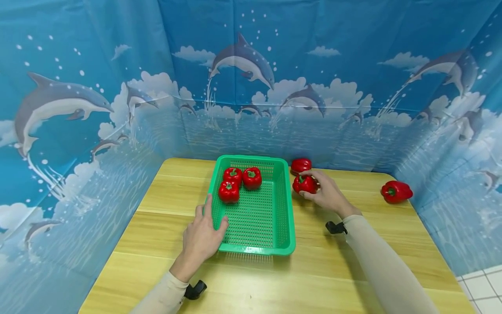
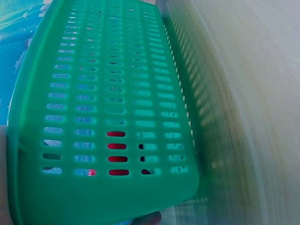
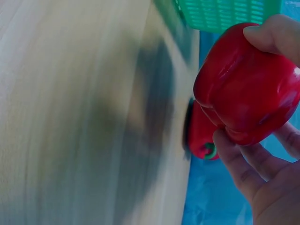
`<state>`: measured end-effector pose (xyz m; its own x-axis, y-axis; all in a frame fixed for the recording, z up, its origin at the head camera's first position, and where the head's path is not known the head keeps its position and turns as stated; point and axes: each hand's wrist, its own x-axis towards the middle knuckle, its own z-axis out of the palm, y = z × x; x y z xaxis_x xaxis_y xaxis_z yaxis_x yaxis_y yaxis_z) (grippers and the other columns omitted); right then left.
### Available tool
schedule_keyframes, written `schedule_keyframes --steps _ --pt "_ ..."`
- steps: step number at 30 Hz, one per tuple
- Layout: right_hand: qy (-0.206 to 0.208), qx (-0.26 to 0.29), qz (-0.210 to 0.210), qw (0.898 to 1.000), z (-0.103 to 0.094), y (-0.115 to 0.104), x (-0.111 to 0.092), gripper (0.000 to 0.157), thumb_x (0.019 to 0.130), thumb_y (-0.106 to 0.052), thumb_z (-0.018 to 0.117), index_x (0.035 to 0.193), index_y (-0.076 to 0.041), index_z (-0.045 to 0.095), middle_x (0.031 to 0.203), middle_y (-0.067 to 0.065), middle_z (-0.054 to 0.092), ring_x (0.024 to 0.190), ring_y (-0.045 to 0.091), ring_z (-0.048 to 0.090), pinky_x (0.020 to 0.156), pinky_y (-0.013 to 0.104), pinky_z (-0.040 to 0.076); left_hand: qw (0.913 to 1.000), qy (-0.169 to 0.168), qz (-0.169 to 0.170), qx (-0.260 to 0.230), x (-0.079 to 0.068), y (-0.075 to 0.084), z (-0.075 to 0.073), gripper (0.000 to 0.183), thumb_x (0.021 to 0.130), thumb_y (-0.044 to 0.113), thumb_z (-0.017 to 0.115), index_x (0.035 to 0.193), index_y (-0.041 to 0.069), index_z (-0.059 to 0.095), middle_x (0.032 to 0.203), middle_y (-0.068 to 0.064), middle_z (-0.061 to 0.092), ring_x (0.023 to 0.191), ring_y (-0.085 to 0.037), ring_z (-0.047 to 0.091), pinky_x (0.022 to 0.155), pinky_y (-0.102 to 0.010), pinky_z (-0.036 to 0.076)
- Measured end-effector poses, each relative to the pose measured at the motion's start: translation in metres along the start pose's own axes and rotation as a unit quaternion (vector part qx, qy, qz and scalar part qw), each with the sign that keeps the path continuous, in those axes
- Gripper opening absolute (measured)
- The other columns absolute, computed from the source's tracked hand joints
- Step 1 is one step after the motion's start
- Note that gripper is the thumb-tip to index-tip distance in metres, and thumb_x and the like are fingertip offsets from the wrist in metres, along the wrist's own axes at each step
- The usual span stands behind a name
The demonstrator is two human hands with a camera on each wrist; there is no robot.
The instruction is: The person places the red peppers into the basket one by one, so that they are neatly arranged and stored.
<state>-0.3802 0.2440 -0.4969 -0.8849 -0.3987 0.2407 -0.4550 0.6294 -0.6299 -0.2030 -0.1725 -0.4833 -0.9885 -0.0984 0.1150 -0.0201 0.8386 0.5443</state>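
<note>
My right hand (image 1: 326, 192) grips a red bell pepper (image 1: 304, 185), thumb on one side and fingers on the other. In the right wrist view that bell pepper (image 3: 248, 84) hangs over the table, a shadow below it. Just behind it lies another red bell pepper (image 1: 300, 166), beside the green basket's right wall. My left hand (image 1: 201, 235) holds the green basket (image 1: 290, 218) at its front left corner, thumb over the rim and fingers along the outside. Three red bell peppers (image 1: 229, 192) sit inside, toward the back left.
A further red bell pepper (image 1: 396, 192) lies on its side near the right edge of the wooden table (image 1: 157, 222). Behind and beside the table hangs a blue curtain (image 1: 243, 126) printed with dolphins. White tiles (image 1: 484, 288) show at the lower right.
</note>
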Motion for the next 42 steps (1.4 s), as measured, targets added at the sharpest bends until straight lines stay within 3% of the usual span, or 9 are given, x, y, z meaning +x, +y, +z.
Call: schedule_keyframes --steps 10,18,24,32,42 --pt "0.004 -0.015 -0.035 0.999 -0.006 -0.017 0.0 0.06 0.1 -0.014 0.094 0.154 -0.018 0.067 0.15 0.016 0.067 0.128 0.037 0.072 0.101 0.057 0.068 1.0 -0.001 -0.002 0.0 0.0 0.001 -0.001 0.096 0.114 0.055 0.064 0.187 0.01 0.022 0.166 -0.029 0.057 0.049 -0.02 0.045 0.041 -0.03 0.037" --pt "0.004 -0.029 -0.066 0.997 -0.012 -0.032 0.001 0.057 0.1 -0.015 0.093 0.152 -0.016 0.069 0.147 0.013 0.066 0.121 0.032 0.068 0.095 0.052 0.063 1.0 -0.003 -0.005 -0.002 0.0 0.002 0.0 0.096 0.114 0.055 0.064 0.188 0.011 0.021 0.166 -0.029 0.057 0.049 -0.02 0.046 0.042 -0.03 0.037" --pt "0.008 -0.035 -0.059 0.998 -0.017 -0.038 0.0 0.057 0.102 -0.016 0.092 0.153 -0.017 0.067 0.15 0.016 0.064 0.126 0.037 0.069 0.099 0.058 0.065 1.0 0.0 -0.003 -0.002 -0.001 0.001 0.0 0.097 0.114 0.055 0.064 0.188 0.01 0.021 0.166 -0.029 0.057 0.049 -0.021 0.047 0.043 -0.03 0.039" --pt "0.032 -0.047 -0.051 0.997 -0.023 -0.046 0.002 0.057 0.104 -0.022 0.091 0.155 -0.015 0.066 0.152 0.016 0.065 0.124 0.032 0.067 0.097 0.055 0.065 1.0 0.0 -0.006 -0.004 -0.001 0.002 -0.001 0.096 0.113 0.052 0.067 0.188 0.011 0.021 0.166 -0.029 0.057 0.048 -0.021 0.047 0.042 -0.031 0.039" --pt "0.04 -0.03 -0.054 0.997 -0.021 -0.057 0.006 0.071 0.104 -0.019 0.091 0.167 -0.011 0.059 0.156 0.019 0.063 0.129 0.037 0.069 0.102 0.06 0.068 1.0 -0.003 -0.006 -0.004 -0.001 0.002 -0.001 0.096 0.114 0.055 0.064 0.188 0.011 0.021 0.166 -0.029 0.057 0.049 -0.021 0.048 0.043 -0.031 0.039"
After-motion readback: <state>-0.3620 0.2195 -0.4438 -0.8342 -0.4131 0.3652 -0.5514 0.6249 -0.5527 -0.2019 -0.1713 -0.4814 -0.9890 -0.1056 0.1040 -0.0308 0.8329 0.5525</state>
